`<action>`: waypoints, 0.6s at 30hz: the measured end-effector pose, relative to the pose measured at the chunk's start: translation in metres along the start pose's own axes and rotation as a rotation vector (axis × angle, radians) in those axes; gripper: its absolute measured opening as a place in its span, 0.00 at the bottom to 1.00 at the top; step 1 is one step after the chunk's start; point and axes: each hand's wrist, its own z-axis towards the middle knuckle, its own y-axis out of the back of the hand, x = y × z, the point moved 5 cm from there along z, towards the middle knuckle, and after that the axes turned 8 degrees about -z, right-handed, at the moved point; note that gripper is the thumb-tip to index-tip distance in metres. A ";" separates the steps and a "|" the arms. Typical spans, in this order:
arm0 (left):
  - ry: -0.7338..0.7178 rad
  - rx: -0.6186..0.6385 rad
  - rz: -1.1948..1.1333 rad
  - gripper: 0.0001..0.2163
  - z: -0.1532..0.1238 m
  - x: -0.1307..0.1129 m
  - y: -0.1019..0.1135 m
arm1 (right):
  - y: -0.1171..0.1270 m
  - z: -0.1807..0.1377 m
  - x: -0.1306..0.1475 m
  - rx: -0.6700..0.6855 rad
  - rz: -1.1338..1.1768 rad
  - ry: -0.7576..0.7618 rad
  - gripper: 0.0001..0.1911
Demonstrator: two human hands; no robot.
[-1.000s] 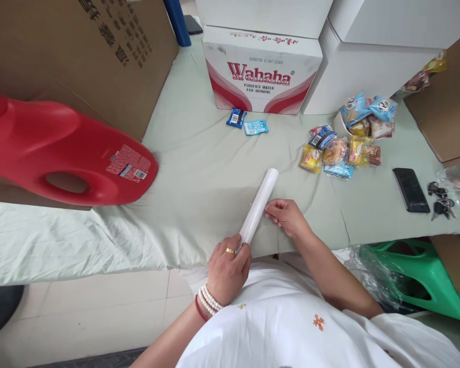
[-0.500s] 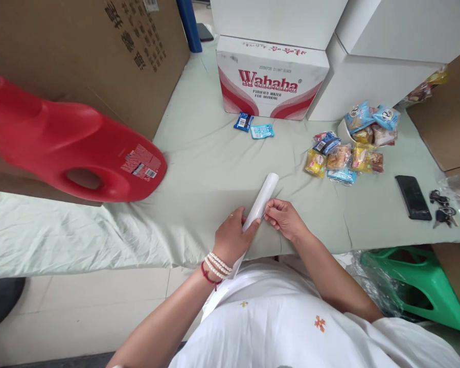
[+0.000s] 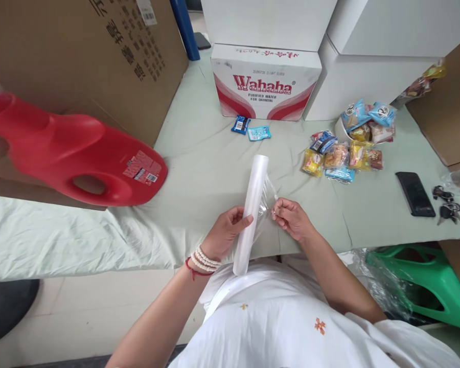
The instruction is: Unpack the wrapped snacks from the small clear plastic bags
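Note:
A white roll of thin clear plastic, either cling film or bags, is held nearly upright in the view at the table's front edge. My left hand grips it around the middle, thumb across the front. Close by on the right, my right hand pinches the loose end of the plastic film, which stretches out from the roll in creased folds. The roll's lower end reaches to my white shirt. Part of my left fingers is hidden behind the roll.
A red jug lies at the left by a large cardboard box. Behind stand a Wahaha water carton and white boxes. Two small packets, a snack pile, a black phone and keys lie on the table.
The roll has turned more upright and moved slightly left. My right hand has drawn away to the right, pulling a stretch of film off the roll.

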 end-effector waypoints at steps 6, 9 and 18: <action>-0.008 0.008 -0.135 0.23 -0.002 0.004 -0.007 | 0.012 -0.003 -0.002 -0.035 0.016 0.017 0.16; -0.046 -0.059 -0.121 0.23 -0.001 0.007 -0.010 | 0.005 -0.008 -0.004 -0.029 0.103 -0.058 0.27; -0.141 -0.207 -0.014 0.22 0.002 0.015 -0.004 | -0.020 -0.020 -0.007 -0.157 -0.130 0.015 0.22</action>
